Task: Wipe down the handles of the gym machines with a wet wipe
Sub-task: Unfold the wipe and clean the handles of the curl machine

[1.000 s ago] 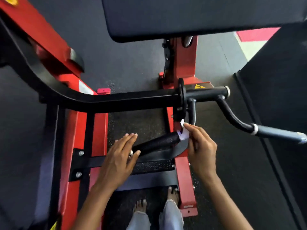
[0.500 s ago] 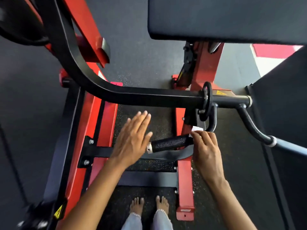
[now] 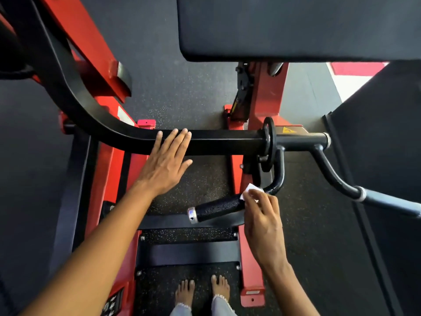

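- My right hand (image 3: 264,221) pinches a white wet wipe (image 3: 250,190) against the inner end of the textured black handle (image 3: 217,207).
- That handle slants down-left to a silver end cap (image 3: 191,215).
- My left hand (image 3: 166,165) is flat, fingers straight, lying across the black bar (image 3: 223,142).
- A black pad (image 3: 296,26) sits above; my bare feet (image 3: 200,290) stand on the floor.

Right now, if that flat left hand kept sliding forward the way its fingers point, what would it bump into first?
The left hand points up and away, and its fingertips already overlap the black bar of the machine. So the bar comes first, though from one overhead view I can't tell whether the hand touches it or hovers above.
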### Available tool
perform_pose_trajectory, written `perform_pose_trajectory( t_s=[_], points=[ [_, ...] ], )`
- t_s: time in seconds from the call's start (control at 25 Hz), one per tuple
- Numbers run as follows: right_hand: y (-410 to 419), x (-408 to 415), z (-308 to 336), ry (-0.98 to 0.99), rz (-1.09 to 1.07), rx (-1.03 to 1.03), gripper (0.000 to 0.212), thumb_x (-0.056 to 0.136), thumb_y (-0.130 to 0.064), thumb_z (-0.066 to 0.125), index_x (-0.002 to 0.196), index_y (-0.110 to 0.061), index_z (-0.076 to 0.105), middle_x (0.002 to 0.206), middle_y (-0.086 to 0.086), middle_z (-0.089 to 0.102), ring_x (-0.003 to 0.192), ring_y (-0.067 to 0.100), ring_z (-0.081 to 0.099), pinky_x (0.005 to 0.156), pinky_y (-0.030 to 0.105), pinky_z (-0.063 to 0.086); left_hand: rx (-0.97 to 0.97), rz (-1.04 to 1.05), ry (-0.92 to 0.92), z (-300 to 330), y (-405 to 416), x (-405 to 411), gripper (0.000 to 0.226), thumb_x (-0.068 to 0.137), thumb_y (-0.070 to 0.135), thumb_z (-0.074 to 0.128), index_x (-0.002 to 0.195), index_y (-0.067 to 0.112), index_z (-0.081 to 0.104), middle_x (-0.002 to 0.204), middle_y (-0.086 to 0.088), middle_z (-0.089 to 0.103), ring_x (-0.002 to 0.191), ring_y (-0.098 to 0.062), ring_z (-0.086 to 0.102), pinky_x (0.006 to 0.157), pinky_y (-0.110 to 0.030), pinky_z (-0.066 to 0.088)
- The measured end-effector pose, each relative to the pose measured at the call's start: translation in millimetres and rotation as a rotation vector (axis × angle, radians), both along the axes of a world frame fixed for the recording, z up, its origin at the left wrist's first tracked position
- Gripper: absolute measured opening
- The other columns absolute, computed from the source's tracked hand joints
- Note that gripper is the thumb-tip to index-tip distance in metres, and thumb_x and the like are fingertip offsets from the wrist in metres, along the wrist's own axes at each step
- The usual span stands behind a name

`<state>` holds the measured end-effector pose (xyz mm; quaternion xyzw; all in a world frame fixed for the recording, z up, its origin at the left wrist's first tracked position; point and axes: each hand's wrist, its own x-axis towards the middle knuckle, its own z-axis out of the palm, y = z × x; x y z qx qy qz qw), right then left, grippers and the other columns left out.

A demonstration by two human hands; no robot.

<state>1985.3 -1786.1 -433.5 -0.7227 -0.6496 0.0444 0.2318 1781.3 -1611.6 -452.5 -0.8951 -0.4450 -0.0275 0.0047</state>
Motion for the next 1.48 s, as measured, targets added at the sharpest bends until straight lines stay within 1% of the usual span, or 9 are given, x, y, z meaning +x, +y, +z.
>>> perform_pose_trajectory(
  t_s=[0.28, 0.44, 0.52, 0.6, 0.76, 0.92, 1.16, 1.28, 1.48],
  points=[
    [-1.6, 0.7, -7.5, -0.031, -0.087, 0.060, 0.027, 0.088, -0.004, 0.055, 0.112, -0.002, 0.066, 0.120, 0.012, 0.063, 0.112, 0.025, 0.052, 0.096, 0.027, 0.045, -0.030, -0.081, 0.001, -0.7, 29.7, 2.1, 0.056, 0.097, 0.039, 0.017, 0.147, 0.015, 0.024, 0.150, -0.006, 0.034, 0.137, -0.024, 0.033, 0.112, -0.041, 0.024],
    [-3.7, -20.9, -12.5, -0.057, -0.052, 0.049, 0.036, 0.077, 0.012, 0.064, 0.113, 0.006, 0.064, 0.116, 0.018, 0.064, 0.103, 0.025, 0.050, 0.090, 0.034, 0.051, -0.021, -0.079, -0.024, -3.3, 29.6, 2.5, 0.053, 0.097, 0.035, 0.020, 0.146, 0.015, 0.027, 0.149, -0.005, 0.037, 0.135, -0.024, 0.036, 0.109, -0.040, 0.026],
    [-6.5, -45.5, -17.6, -0.090, 0.041, 0.093, 0.028, 0.090, 0.007, 0.045, 0.111, 0.010, 0.063, 0.115, 0.020, 0.064, 0.099, 0.026, 0.049, 0.088, 0.033, 0.052, -0.013, -0.077, -0.035, -3.4, 30.2, 2.6, 0.052, 0.097, 0.034, 0.022, 0.145, 0.015, 0.030, 0.147, -0.006, 0.039, 0.134, -0.025, 0.038, 0.108, -0.041, 0.027],
    [-7.6, -74.7, -22.3, -0.084, 0.151, 0.079, 0.043, 0.100, -0.003, 0.024, 0.110, 0.011, 0.063, 0.114, 0.021, 0.064, 0.098, 0.026, 0.048, 0.090, 0.031, 0.051, -0.009, -0.077, -0.040, -3.3, 30.4, 2.4, 0.052, 0.097, 0.034, 0.022, 0.144, 0.015, 0.031, 0.147, -0.006, 0.039, 0.134, -0.025, 0.038, 0.108, -0.040, 0.026],
    [-6.8, -93.3, -29.6, -0.054, 0.247, 0.038, 0.033, 0.092, -0.005, 0.042, 0.117, 0.009, 0.059, 0.120, 0.019, 0.059, 0.100, 0.025, 0.051, 0.096, 0.030, 0.047, -0.003, -0.076, -0.042, -3.2, 29.5, 3.0, 0.052, 0.097, 0.035, 0.022, 0.144, 0.016, 0.030, 0.148, -0.005, 0.038, 0.134, -0.024, 0.037, 0.108, -0.039, 0.024],
    [-8.2, -55.5, -17.2, -0.020, 0.236, 0.047, 0.048, 0.102, -0.012, 0.019, 0.115, 0.009, 0.060, 0.117, 0.018, 0.062, 0.098, 0.024, 0.048, 0.085, 0.031, 0.052, -0.008, -0.075, -0.055, -2.4, 29.0, 2.6, 0.052, 0.097, 0.034, 0.022, 0.144, 0.015, 0.031, 0.148, -0.005, 0.038, 0.135, -0.025, 0.037, 0.108, -0.039, 0.023],
    [-7.6, 12.0, -4.7, -0.049, -0.039, 0.075, 0.034, 0.083, 0.010, 0.056, 0.115, 0.003, 0.063, 0.121, 0.012, 0.062, 0.094, 0.022, 0.048, 0.077, 0.030, 0.053, -0.004, -0.061, -0.060, -3.4, 28.6, 3.5, 0.052, 0.097, 0.034, 0.022, 0.144, 0.016, 0.030, 0.148, -0.004, 0.037, 0.135, -0.025, 0.036, 0.108, -0.040, 0.024],
    [1.3, 8.8, 0.3, -0.154, -0.047, 0.049, 0.028, 0.086, -0.004, 0.053, 0.111, -0.004, 0.065, 0.119, 0.007, 0.064, 0.100, 0.023, 0.051, 0.088, 0.035, 0.046, -0.007, -0.053, -0.057, -3.3, 27.6, 4.4, 0.051, 0.097, 0.034, 0.021, 0.145, 0.016, 0.029, 0.148, -0.005, 0.037, 0.135, -0.025, 0.036, 0.109, -0.040, 0.024],
    [24.9, -6.1, 3.7, -0.277, -0.055, -0.106, 0.009, 0.083, -0.008, 0.053, 0.088, -0.013, 0.058, 0.092, 0.003, 0.067, 0.107, 0.025, 0.059, 0.113, 0.051, 0.013, -0.002, -0.054, -0.068, -2.6, 26.7, 5.9, 0.052, 0.096, 0.034, 0.023, 0.144, 0.015, 0.031, 0.147, -0.006, 0.038, 0.134, -0.026, 0.037, 0.108, -0.040, 0.024]
  ],
)
